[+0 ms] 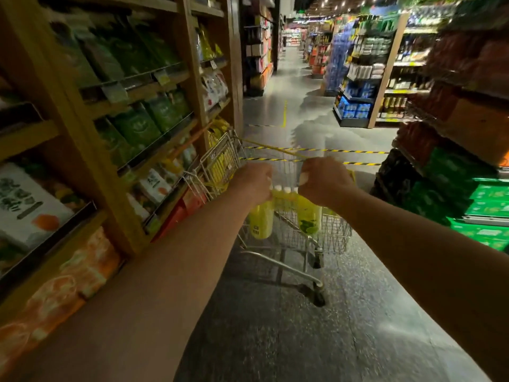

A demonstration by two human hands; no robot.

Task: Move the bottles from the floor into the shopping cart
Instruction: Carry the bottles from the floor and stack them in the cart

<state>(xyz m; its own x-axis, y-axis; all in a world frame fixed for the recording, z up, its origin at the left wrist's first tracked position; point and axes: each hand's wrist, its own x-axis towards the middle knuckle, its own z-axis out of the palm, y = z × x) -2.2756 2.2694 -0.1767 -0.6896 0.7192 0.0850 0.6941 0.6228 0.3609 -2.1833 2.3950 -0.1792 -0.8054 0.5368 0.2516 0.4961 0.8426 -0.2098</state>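
Both my arms reach forward over a wire shopping cart (334, 234) in a store aisle. My left hand (254, 183) grips the top of a yellow bottle (261, 220) that hangs below it. My right hand (323, 179) grips the neck of a second yellow bottle (309, 217) with a green label. Between the two hands show the white caps of more yellow bottles (285, 195); I cannot tell whether they hang with the held ones or stand in the cart. The bottles hang at the near rim of the cart's basket.
Wooden shelves (115, 125) full of boxed and bagged goods run along the left, close to the cart. Green and dark crates (451, 188) are stacked on the right. Yellow-black tape (330, 150) crosses the dark speckled floor beyond the cart.
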